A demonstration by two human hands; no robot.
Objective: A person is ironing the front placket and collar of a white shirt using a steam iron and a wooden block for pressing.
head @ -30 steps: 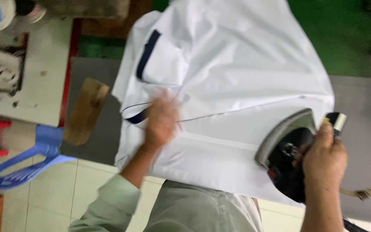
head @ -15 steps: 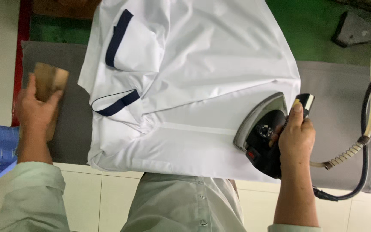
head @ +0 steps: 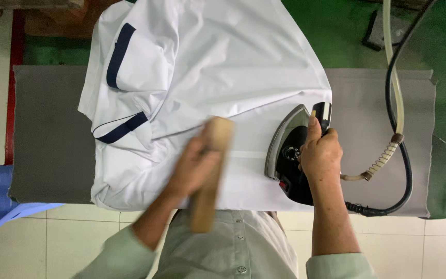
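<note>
Our left hand [head: 194, 165] grips a wooden block [head: 210, 173], long axis running toward us, pressed on the white shirt [head: 207, 67]. Our right hand [head: 320, 152] is wrapped round the iron [head: 290, 155] at shirt's right edge, tip pointing away.

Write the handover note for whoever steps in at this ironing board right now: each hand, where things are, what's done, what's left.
Left hand: grips a wooden block, held over the white shirt, blurred.
Right hand: closed on the handle of the black steam iron, which sits on the shirt's right edge; its cord and hose trail right.
Shirt: spread over the grey ironing board, navy-trimmed sleeve folded at left.
Done: upper body panel looks fairly smooth.
Left: folds and creases remain around the sleeve and the lower left hem.
</note>
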